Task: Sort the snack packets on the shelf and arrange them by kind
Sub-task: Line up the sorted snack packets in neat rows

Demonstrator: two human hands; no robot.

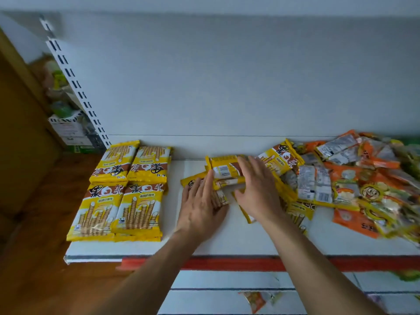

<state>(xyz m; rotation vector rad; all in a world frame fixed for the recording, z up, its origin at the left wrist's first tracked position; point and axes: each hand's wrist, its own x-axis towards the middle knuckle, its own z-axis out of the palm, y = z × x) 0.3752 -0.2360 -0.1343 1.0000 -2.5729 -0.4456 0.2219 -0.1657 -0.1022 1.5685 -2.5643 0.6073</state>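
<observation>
Head view: a person is standing at the white shelf (227, 242), both hands working on a loose cluster (227, 171) of yellow packets in the middle.

- Left hand (202, 205) is lying flat with fingers straight, pressing on the cluster's near-left side.
- Right hand (256, 187) is spreading wide over the cluster's right part, fingers relaxed and not closing round anything I can see.

Progress, as judged:
- Neat stacks (120, 189) of yellow packets are sitting at the shelf's left end, squared two by two, so that kind looks partly done.
- The middle cluster is lying untidy, with some packets face down.
- A mixed heap (363, 178) of orange, yellow and silver-backed packets is filling the right end, unsorted.
- Most of the sorting seems left.
</observation>
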